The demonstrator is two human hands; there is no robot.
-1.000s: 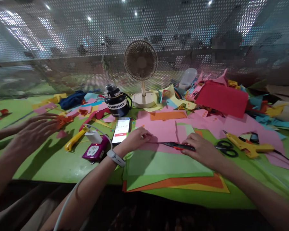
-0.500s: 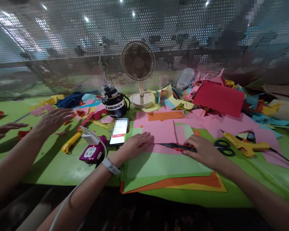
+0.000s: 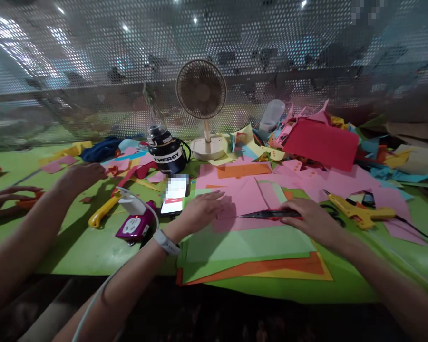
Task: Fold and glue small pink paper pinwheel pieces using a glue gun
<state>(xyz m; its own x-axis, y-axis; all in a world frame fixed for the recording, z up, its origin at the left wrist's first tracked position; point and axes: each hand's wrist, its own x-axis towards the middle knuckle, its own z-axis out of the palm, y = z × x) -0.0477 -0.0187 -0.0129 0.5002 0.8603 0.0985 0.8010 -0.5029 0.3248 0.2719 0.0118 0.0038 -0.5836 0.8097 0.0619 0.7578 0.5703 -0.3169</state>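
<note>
The left hand rests spread, unclenched, on pink paper; the right hand, curled closed, grips a black tool.

Desk: glossy, smooth | our pink sheet: matt paper | fan at twelve o'clock: plastic-looking

1 fan beside 1 dark bottle.
</note>
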